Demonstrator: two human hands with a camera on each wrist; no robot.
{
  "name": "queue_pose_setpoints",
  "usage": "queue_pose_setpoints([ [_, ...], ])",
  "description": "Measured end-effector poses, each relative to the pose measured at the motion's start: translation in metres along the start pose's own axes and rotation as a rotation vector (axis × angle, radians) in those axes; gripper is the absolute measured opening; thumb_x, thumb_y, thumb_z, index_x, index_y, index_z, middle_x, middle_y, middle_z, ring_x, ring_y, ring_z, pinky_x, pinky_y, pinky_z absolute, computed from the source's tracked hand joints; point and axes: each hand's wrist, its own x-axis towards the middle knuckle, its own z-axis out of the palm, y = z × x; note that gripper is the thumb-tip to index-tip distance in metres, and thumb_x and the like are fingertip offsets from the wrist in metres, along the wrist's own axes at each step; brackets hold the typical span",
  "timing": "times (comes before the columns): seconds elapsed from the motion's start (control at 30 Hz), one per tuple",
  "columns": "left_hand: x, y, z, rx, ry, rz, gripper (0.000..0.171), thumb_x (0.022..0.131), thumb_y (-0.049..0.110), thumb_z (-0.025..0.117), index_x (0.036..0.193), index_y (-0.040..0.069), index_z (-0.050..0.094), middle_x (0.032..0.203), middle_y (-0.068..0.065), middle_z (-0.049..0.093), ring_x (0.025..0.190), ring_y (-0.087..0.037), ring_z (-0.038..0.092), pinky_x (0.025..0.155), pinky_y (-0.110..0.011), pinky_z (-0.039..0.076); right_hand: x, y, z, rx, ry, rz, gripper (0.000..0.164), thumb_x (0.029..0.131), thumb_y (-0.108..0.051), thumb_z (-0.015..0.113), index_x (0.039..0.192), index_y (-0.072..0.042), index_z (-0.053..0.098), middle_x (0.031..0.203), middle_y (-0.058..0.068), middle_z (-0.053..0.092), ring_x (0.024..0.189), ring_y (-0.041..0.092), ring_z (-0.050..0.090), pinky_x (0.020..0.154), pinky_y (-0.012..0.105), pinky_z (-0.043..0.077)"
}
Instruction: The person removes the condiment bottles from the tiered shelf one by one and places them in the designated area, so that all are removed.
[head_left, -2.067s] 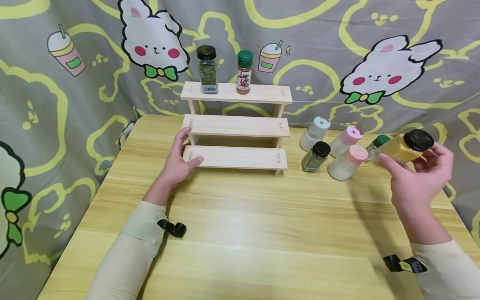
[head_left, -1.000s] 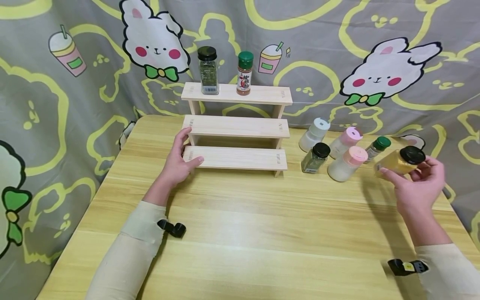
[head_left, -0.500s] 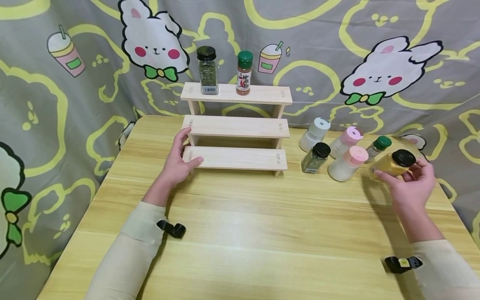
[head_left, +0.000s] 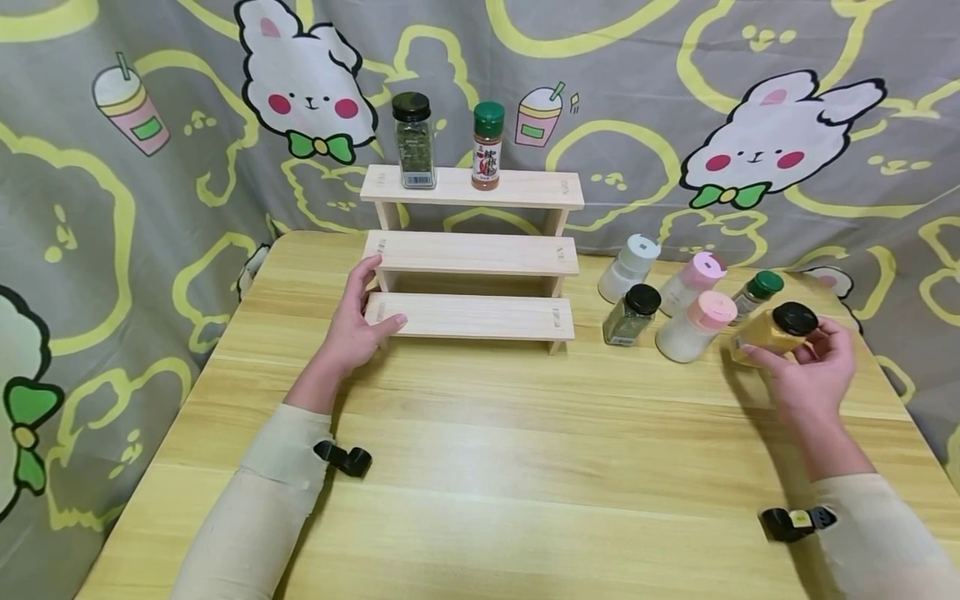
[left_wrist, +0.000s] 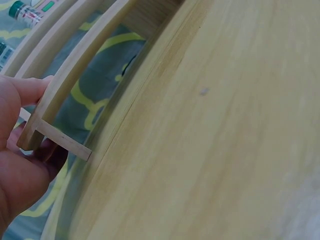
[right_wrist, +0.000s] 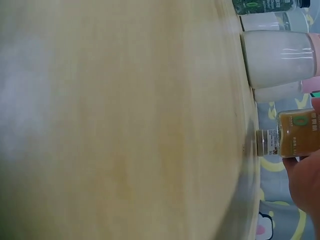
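Note:
My left hand grips the left end of a three-tier wooden shelf rack; in the left wrist view the thumb lies on a board and fingers go beneath it. At the right, my right hand holds a spice jar of yellow powder with a black lid, tilted, thumb on one side and fingers on the other. In the right wrist view that jar appears held just off the table. On the top tier stand a black-lidded jar of green herbs and a green-capped jar of red spice.
Left of the held jar stand a pink-capped shaker, a lilac-capped shaker, a pale-blue-capped shaker, a black-lidded herb jar and a green-capped jar. A patterned curtain hangs behind the table.
My right hand has lowered the yellow spice jar and brought it left, closer to the other jars. The left hand and the rack have stayed in place.

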Motion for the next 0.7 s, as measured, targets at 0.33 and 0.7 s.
queue_pose_setpoints([
  [0.33,0.000,0.001,0.000,0.001,-0.002,0.015,0.083,0.086,-0.014,0.068,0.153,0.006,0.025,0.159,-0.017,0.023,0.145,-0.033,0.021,0.115,-0.051,0.020,0.008,0.009,0.001,0.060,-0.038,0.011,0.078,0.058,0.033,0.076,0.119,-0.011,0.056,0.117,0.007,0.057,0.093,0.013,0.062,0.071,0.016,0.053],
  [0.7,0.000,-0.001,0.000,-0.008,0.005,0.023,0.084,0.084,-0.014,0.070,0.153,0.007,0.026,0.158,-0.017,0.025,0.145,-0.033,0.021,0.114,-0.050,0.021,0.012,0.013,-0.001,0.010,-0.073,0.019,0.078,0.058,0.034,0.075,0.118,-0.012,0.058,0.114,0.005,0.057,0.087,0.011,0.060,0.066,0.014,0.053],
])
